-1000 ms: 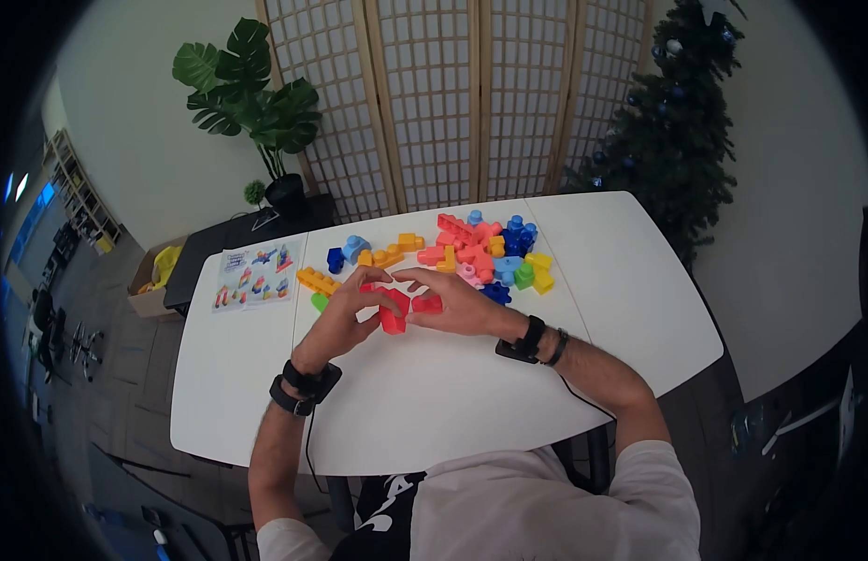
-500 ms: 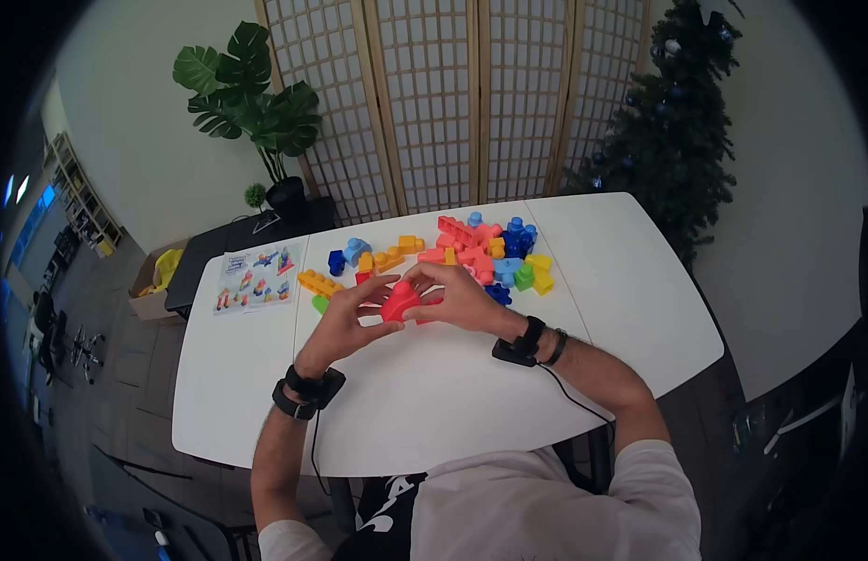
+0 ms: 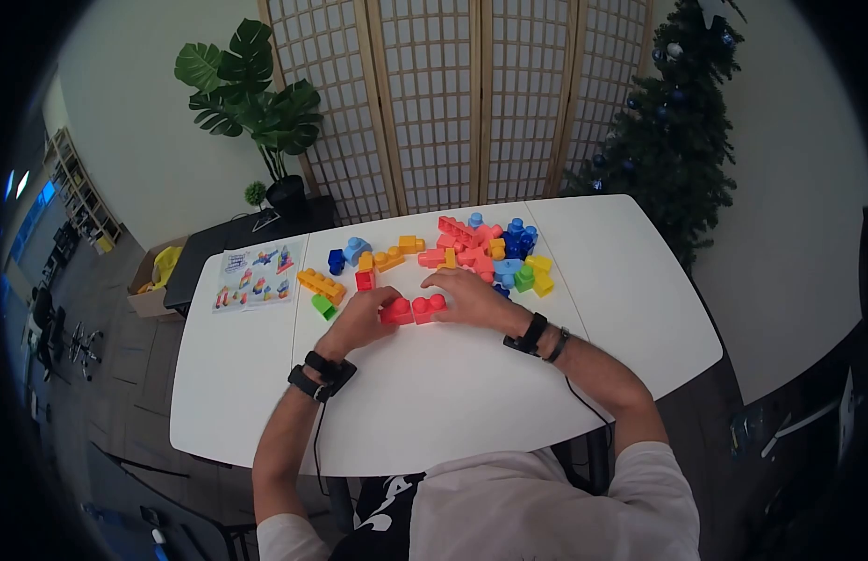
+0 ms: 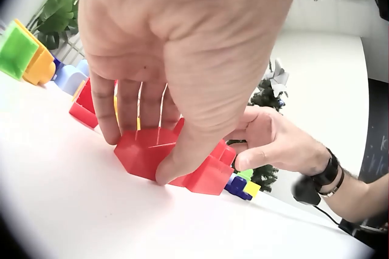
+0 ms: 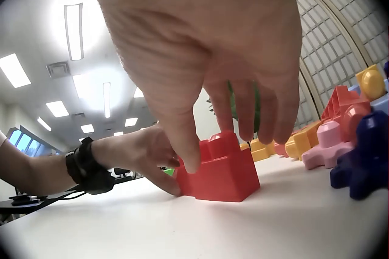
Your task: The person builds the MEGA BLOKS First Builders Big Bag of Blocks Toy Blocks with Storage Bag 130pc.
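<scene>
- Paper sheet (image 3: pixel 256 278), printed with coloured figures, lies flat on the left of the white table (image 3: pixel 387 402).
- Green block (image 3: pixel 323 307) sits near the left hand, just beside a long orange block (image 3: pixel 322 285).
- Dark blue block (image 3: pixel 336 262) and light blue block (image 3: pixel 356 250) lie together farther back.
- Left hand (image 3: pixel 359 321) grips the left red block (image 4: pixel 146 153), thumb on one side and fingers curled round the other.
- Small red block (image 3: pixel 365 280) rests just beyond the left hand's fingers, with orange blocks (image 3: pixel 387 259) behind it.
- Left red block stands on the table, end to end with the right red block (image 3: pixel 430 309), studs up; whether the two touch along the whole seam, I cannot tell.
- Right hand (image 3: pixel 471 299) arches over the right end of the right red block, thumb and fingers well apart; whether the thumb touches it, I cannot tell.
- Coral blocks (image 3: pixel 471 248) make a heap behind the right hand, with dark blue pieces (image 3: pixel 520 238) and yellow blocks (image 3: pixel 541 280) at its right.
</scene>
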